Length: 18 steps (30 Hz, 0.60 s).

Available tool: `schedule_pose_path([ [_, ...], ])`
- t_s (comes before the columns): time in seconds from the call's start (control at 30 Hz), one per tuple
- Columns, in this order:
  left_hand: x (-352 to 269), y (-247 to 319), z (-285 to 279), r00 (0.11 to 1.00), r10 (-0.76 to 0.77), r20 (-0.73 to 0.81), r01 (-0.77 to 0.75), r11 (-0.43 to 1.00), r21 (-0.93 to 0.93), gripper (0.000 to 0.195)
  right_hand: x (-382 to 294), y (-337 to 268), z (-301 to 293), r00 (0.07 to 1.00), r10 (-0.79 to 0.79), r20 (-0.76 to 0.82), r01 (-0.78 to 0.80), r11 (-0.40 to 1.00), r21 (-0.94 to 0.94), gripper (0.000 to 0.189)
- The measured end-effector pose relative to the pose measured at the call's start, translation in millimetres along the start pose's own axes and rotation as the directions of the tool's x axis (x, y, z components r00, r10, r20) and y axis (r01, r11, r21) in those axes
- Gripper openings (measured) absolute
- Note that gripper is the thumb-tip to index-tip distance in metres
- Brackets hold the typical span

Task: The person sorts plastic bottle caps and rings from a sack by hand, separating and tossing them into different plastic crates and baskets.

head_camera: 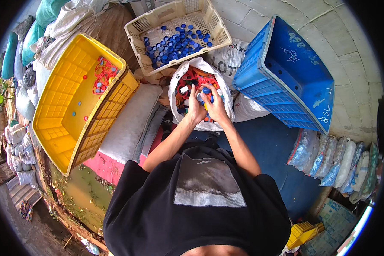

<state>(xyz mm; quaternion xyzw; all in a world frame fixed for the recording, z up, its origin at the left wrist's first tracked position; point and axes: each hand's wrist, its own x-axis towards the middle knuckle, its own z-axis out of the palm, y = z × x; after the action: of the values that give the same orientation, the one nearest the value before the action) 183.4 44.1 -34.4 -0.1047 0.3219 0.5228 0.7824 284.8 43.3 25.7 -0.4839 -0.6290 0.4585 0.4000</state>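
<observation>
An open white woven sack (pixel 228 107) full of mixed plastic caps and rings stands before me. Over its mouth, my left hand (pixel 196 107) and my right hand (pixel 217 107) are cupped close together around several plastic bottle caps (pixel 206 90), blue, white and yellow-orange ones among them. Which hand carries which cap cannot be told fully. Beyond the sack, a cream plastic crate (pixel 179 60) holds many blue caps (pixel 179 41). At the left, a yellow plastic crate (pixel 73 80) contains red rings and a few loose red and blue caps.
A large blue plastic crate (pixel 259 70) leans at the right by the grey block wall (pixel 355 41). A stuffed pale sack (pixel 128 128) lies between the yellow crate and my left arm. Filled bags (pixel 344 163) stand in a row at the right. Muddy water (pixel 83 195) lies at the lower left.
</observation>
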Motion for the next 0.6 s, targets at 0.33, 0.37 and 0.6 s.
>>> schedule_pose_path([
  [0.33, -7, 11, 21, 0.929, 0.261, 0.261, -0.256, 0.965, -0.051, 0.049, 3, -22, 23, 0.948, -0.296, -0.120, 0.281, 0.952, -0.124, 0.040],
  [0.37, -8, 12, 21, 0.929, 0.265, 0.257, -0.259, 0.964, -0.055, 0.049, 4, -21, 24, 0.949, -0.295, -0.114, 0.281, 0.952, -0.122, 0.040],
  [0.6, -19, 17, 32, 0.963, 0.227, 0.147, -0.226, 0.974, -0.023, 0.053, 13, -14, 30, 0.989, -0.090, -0.115, 0.110, 0.977, 0.184, 0.036],
])
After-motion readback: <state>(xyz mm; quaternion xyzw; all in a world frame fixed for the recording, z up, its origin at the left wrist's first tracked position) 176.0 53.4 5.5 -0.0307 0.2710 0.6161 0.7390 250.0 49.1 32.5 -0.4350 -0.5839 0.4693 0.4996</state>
